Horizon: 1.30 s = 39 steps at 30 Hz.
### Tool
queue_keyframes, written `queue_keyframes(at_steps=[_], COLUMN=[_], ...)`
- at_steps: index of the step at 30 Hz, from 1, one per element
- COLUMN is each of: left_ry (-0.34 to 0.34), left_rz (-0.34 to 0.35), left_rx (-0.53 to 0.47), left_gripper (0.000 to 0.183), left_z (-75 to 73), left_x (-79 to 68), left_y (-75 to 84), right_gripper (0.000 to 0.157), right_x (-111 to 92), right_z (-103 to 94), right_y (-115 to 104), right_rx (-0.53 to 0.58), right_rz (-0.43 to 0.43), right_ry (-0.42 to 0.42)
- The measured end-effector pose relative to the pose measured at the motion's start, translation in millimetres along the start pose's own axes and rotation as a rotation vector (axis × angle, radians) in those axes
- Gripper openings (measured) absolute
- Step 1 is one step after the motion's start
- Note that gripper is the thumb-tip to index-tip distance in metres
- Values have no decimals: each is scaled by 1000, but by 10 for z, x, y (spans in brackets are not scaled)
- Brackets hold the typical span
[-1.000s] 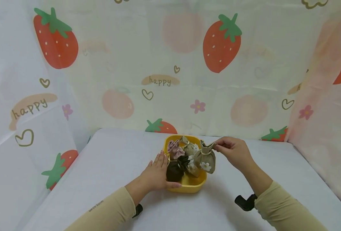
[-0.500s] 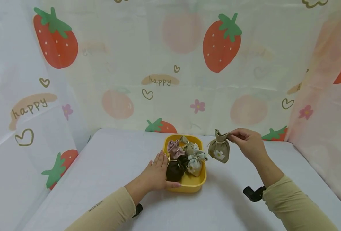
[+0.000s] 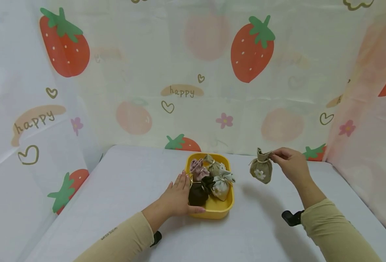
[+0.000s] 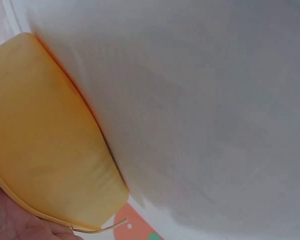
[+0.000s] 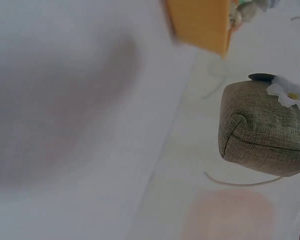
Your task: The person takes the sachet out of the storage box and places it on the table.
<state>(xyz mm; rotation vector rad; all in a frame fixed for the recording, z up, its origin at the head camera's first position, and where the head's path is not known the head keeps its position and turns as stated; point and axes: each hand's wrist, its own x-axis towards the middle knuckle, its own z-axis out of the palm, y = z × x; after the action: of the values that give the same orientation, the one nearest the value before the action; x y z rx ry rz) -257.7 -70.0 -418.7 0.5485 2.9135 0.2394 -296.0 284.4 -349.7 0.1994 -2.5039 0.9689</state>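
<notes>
Right hand [image 3: 292, 165] pinches tan pouch [image 3: 260, 171] above table [image 3: 235, 238]; left hand [image 3: 176, 198] touches yellow basket [image 3: 212, 215] holding four pouches [image 3: 220, 188].

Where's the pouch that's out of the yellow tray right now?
In the head view, the pouch hangs from the right hand above the white table, right of the yellow tray.

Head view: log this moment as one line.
right hand: pinches tan pouch aloft | left hand: touches yellow tub | in tub: four pouches
</notes>
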Motion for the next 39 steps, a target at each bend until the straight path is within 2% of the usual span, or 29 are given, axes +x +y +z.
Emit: queue_keyframes(at_steps=[8, 20, 29, 39], left_ry=[4, 6, -1, -7], left_rz=[7, 14, 11, 2], left_rx=[6, 11, 6, -10], left_gripper=[127, 127, 125, 126], left_z=[-6, 13, -25, -10], left_x=[-5, 0, -18, -16], left_y=[12, 1, 5, 4], right_gripper=[15, 13, 16, 23], right_x=[-13, -90, -143, -168], right_z=[-20, 94, 136, 123], right_y=[163, 523, 592, 667], right_rx=[-36, -114, -92, -108], right_rz=[22, 80, 144, 138], right_ry=[33, 4, -56, -62])
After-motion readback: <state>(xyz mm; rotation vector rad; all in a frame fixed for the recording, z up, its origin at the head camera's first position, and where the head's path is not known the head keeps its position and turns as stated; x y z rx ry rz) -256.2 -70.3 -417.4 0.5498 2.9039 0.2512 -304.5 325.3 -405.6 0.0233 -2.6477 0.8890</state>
